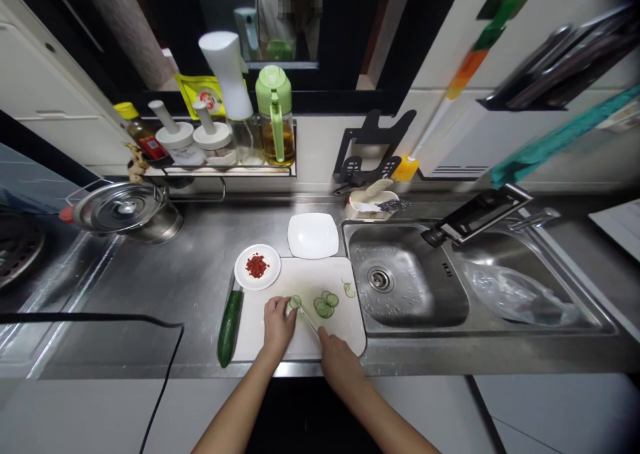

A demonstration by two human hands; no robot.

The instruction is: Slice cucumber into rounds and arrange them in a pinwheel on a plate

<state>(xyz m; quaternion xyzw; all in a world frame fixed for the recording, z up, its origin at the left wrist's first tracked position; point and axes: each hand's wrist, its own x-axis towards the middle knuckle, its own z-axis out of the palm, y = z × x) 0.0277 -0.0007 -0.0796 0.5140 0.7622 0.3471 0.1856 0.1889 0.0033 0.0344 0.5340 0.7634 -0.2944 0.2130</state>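
On the white cutting board (300, 277), my left hand (278, 322) has its fingers curled at a pale green cucumber slice (295, 302), pinching its edge. My right hand (340, 355) is closed around the handle of a knife (309, 319). The blade points away to the left, its tip at the slice under my left fingers. Several cut cucumber slices (326, 304) lie in a loose pile right of the blade. A few thin pieces (349, 289) sit near the board's right edge. An uncut-looking length of cucumber (230, 327) rests along the board's left side.
A small plate of chopped red pieces (257, 266) overlaps the board's back left corner. Behind the board stands a white square dish (313, 235). The sink (410, 274) is to the right, a lidded pot (130, 211) to the left. Bottles line a rack (225, 169).
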